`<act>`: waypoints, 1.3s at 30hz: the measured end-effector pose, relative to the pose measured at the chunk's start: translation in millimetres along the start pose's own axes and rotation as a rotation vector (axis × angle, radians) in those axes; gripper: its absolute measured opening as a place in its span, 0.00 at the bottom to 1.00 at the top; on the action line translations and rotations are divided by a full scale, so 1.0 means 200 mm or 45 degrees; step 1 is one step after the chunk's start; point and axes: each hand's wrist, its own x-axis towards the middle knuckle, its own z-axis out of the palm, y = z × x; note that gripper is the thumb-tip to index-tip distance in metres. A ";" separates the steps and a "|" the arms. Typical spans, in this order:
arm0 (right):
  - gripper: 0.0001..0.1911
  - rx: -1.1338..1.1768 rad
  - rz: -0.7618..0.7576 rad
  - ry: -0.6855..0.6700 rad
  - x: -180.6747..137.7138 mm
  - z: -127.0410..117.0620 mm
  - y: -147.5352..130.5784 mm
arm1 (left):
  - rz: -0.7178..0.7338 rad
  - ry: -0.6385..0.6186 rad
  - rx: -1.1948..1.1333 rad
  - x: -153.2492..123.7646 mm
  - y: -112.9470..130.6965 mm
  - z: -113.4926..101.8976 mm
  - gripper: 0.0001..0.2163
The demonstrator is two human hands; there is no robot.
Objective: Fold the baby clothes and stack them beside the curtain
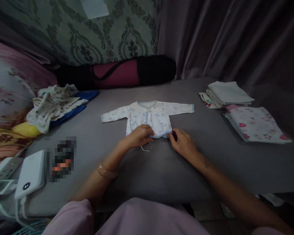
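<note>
A small white baby shirt (159,118) with pale blue prints and blue trim lies face up, its sleeves stretched out to both sides. My left hand (140,135) is closed at the lower front of the shirt, its fingers curled together on the cloth near the hem and covering part of it. A thin white tie string (144,149) hangs out below that hand. At the hem's right corner my right hand (184,143) pinches the blue edge between thumb and fingers.
The shirt lies on a grey-covered bed (147,176). Folded white cloths (229,93) and folded printed clothes (258,124) sit right. Left are a rumpled clothes pile (55,104), a white power bank (30,173) and a power strip (6,169). Behind lies a long black-and-maroon bag (120,74).
</note>
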 end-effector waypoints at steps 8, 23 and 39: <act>0.15 -0.034 -0.073 -0.019 -0.02 0.00 0.01 | -0.036 0.101 0.176 -0.02 0.01 0.02 0.11; 0.15 0.000 -0.311 -0.134 0.15 -0.10 0.04 | -0.086 0.093 0.128 0.02 -0.03 -0.03 0.10; 0.24 -0.130 -0.240 -0.139 0.73 0.03 -0.12 | -0.873 0.394 0.291 0.25 -0.61 -0.29 0.13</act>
